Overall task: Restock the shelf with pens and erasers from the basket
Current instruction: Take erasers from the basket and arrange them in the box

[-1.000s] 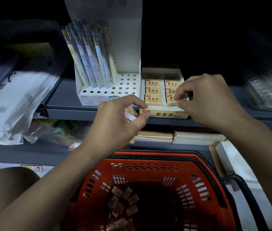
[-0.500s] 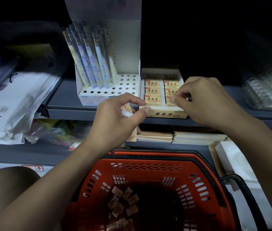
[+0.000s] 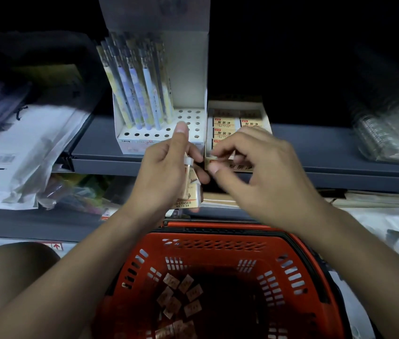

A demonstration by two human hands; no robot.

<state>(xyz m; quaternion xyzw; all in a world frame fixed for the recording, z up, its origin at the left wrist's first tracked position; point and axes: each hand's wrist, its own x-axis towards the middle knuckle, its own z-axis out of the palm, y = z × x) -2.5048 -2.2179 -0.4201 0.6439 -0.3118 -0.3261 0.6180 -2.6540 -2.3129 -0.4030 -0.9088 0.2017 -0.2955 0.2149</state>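
Now our left hand [image 3: 166,177] has lifted its gripped erasers [image 3: 190,189] upright, our empty right hand [image 3: 254,172], fingers loosely curled, reaching from three o'clock for one more.

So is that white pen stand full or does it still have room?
Room left. The pen stand holds pens only on its left; many holes on the right and front stand empty.

Pen display [image 3: 159,99] on the shelf [image 3: 340,152], eraser box [image 3: 236,128] just right of it, basket [image 3: 218,277] below in front, erasers [image 3: 181,297] inside.
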